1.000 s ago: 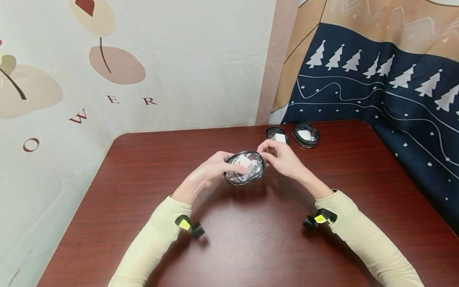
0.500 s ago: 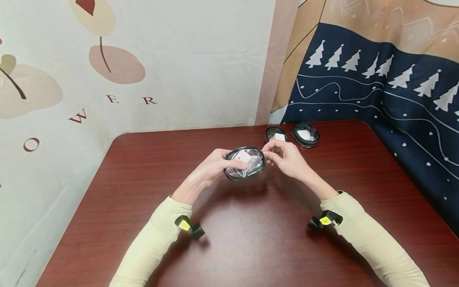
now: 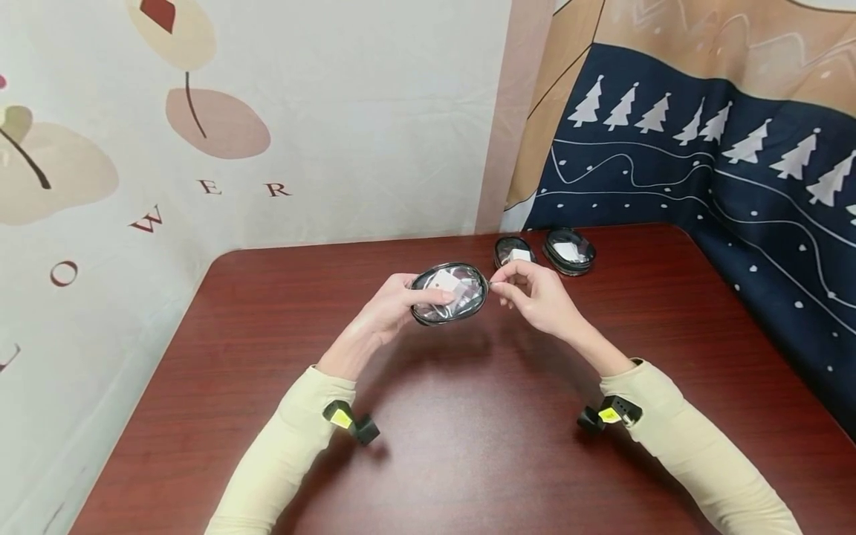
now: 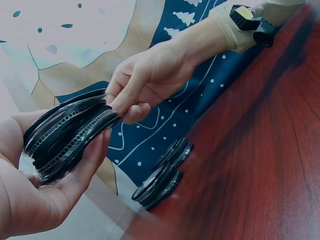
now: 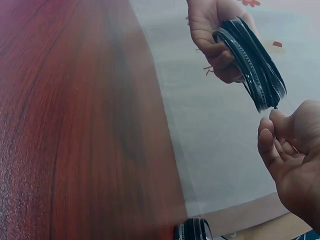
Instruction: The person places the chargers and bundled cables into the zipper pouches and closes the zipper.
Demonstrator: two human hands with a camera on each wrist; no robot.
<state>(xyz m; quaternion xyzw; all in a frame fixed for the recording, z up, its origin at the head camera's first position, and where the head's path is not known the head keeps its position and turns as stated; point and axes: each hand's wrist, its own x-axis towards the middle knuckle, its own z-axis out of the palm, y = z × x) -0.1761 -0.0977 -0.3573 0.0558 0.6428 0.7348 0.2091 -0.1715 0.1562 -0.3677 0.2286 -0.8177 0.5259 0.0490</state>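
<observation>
A clear oval zippered pouch (image 3: 464,288) with black trim and white pieces inside is held above the table. My left hand (image 3: 388,308) grips its left end, thumb across the clear top and fingers underneath. At the pouch's right end, my right hand (image 3: 540,299) pinches the small zipper pull (image 5: 275,107) between thumb and index finger; the fingertips mostly cover it. In the left wrist view, the pouch's side (image 4: 70,135) shows two rows of tooth-like edging with a dark band between them. Whether the zipper is fully closed cannot be told.
Two similar pouches lie near the table's back edge, a smaller-looking pouch (image 3: 510,249) and another pouch (image 3: 570,253) to its right. The reddish-brown table (image 3: 461,446) meets a pale printed cloth (image 3: 374,148) and a navy tree-patterned cloth (image 3: 669,163) behind.
The held pouch has risen a little towards the back and shifted slightly left with my left hand. My right hand has moved slightly right, staying at the pouch's right end.
</observation>
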